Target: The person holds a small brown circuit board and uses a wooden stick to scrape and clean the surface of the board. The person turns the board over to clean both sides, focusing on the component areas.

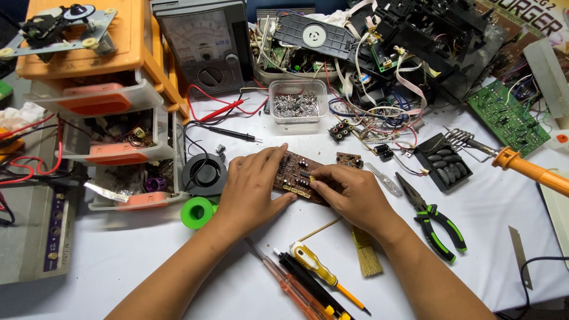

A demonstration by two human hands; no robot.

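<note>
Brown circuit board is pinned flat on the white surface, centre, by the left hand, fingers spread. Right hand grip is pinched, probably on a small component, for steadiness.

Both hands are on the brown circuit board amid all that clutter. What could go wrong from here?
1. The right hand pinches a small part on the board; a slip could bend or snap it.
2. The left hand rests flat on the board, so pressure might stress the components beneath.
3. The soldering iron lies near the right forearm; if it is hot, a sideways move could brush it.
</note>
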